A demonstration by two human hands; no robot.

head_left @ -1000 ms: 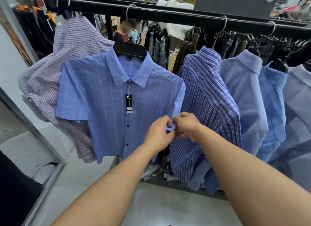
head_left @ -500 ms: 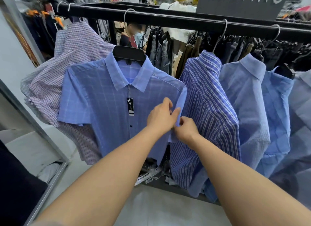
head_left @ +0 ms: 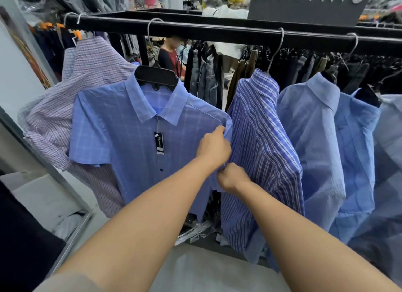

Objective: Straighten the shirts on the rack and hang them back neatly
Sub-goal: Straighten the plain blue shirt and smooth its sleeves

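Note:
A blue checked short-sleeve shirt (head_left: 121, 139) hangs facing me on a black hanger (head_left: 155, 76) from the black rack bar (head_left: 217, 31). A dark price tag (head_left: 159, 142) dangles from its collar. My left hand (head_left: 214, 148) grips the shirt's right sleeve just below the shoulder. My right hand (head_left: 231, 176) pinches the lower edge of that same sleeve. Right beside them hangs a blue striped shirt (head_left: 261, 150), turned sideways on a wire hanger.
A pink-checked shirt (head_left: 65, 117) hangs behind on the left. Several pale blue shirts (head_left: 315, 139) crowd the bar to the right. Trousers (head_left: 206, 78) hang on the far side. A dark sign (head_left: 309, 4) stands on top. A person (head_left: 169, 54) is behind the rack. A mirror frame (head_left: 43, 161) leans at left.
My left hand has slid up the sleeve from its hem toward the shoulder. My right hand stays low on the sleeve edge. The view has moved closer to the rack.

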